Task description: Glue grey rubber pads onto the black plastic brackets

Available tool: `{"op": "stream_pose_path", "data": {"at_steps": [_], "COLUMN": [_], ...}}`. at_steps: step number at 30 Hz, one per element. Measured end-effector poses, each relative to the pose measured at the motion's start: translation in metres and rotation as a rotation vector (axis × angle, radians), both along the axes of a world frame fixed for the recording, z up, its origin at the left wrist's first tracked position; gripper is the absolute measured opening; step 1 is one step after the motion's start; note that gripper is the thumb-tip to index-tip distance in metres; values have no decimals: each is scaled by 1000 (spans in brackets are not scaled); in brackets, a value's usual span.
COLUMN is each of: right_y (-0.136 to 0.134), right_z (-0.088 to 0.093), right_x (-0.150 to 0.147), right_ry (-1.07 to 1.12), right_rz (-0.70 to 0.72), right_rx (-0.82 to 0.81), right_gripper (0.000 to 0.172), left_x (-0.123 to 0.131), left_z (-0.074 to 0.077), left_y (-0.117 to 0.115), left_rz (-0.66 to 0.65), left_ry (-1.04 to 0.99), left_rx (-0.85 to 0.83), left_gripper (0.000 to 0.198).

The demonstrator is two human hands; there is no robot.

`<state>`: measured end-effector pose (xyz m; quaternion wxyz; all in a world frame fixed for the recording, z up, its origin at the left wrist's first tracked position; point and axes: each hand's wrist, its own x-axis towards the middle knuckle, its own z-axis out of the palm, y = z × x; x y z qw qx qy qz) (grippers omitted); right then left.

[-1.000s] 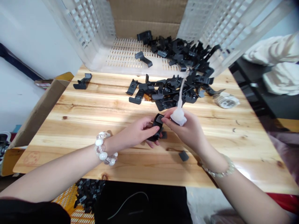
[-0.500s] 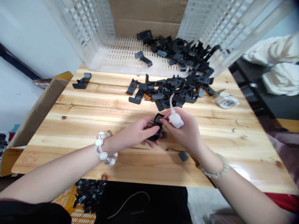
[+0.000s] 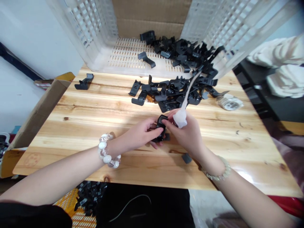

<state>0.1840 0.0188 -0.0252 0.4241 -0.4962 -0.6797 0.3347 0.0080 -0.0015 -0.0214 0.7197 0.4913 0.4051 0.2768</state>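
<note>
The left hand [image 3: 139,133] is closed in a firm grip around a black plastic part [image 3: 161,122], and this part is held just above the bench [image 3: 147,167], in front of the pile. The right hand [image 3: 186,134] is also closed: its grip holds a white squeeze bottle [image 3: 180,119] with a long thin nozzle, pointing up and away, and its fingers [image 3: 167,123] touch the top of the black part.

A white perforated crate [image 3: 99,41] lies on its side at the far end of the bench, with many black clips [image 3: 182,52] inside. More black clips [image 3: 171,95] lie in a heap on the bench just in front of it. Under the bench edge, a yellow crate [image 3: 71,205] holds small black pieces [image 3: 90,196].
</note>
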Motion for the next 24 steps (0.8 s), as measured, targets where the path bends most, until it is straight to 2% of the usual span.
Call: {"op": "stream_pose_path", "data": {"at_steps": [5, 8, 17, 21, 24], "right_y": [2, 4, 4, 5, 10], "right_z": [1, 3, 3, 11, 20], "right_x": [-2, -2, -2, 1, 9], "right_ry": [270, 350, 372, 403, 485], "right_rz": [3, 35, 40, 63, 64], "right_rx": [-314, -404, -431, -415, -340], "right_gripper": [27, 30, 30, 32, 29], "left_x": [0, -1, -1, -1, -3], "left_z": [0, 0, -1, 0, 5], "left_y": [0, -1, -2, -2, 1], "left_rz": [-23, -33, -32, -10, 61], "left_ry": [-21, -22, -1, -23, -5], "left_rx": [30, 41, 46, 45, 54], "left_gripper": [29, 31, 29, 31, 28]}}
